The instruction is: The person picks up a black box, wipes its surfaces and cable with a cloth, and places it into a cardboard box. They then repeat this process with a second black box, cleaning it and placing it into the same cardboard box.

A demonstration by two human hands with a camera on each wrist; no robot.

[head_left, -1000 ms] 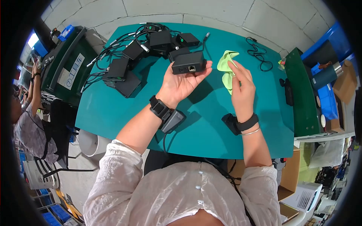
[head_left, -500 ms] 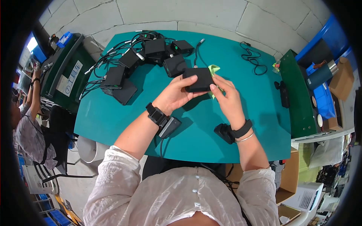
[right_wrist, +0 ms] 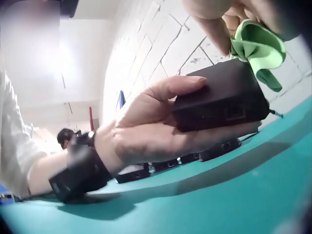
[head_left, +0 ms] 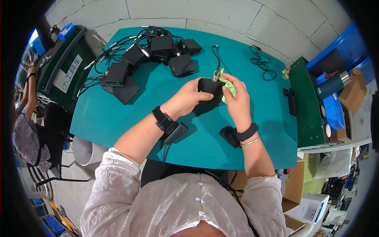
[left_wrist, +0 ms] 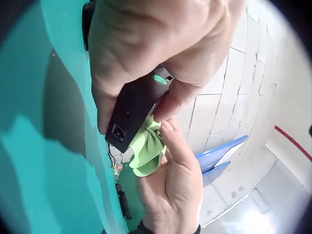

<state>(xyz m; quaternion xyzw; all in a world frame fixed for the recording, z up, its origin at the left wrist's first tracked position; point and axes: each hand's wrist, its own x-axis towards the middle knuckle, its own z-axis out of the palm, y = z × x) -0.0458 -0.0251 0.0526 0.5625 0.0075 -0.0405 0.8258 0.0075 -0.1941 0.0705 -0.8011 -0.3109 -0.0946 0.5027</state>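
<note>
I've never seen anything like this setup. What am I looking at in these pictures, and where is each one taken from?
There is no robot: these are the bare hands of a person. The wide view looks down from a camera on their head; the close views come from the left wrist camera and right wrist camera.

The left hand holds a small black box. The right hand pinches a light green cloth against or close beside it.

On the green table lie other black boxes, bunched with cables, and a separate black cable to the right.
</note>
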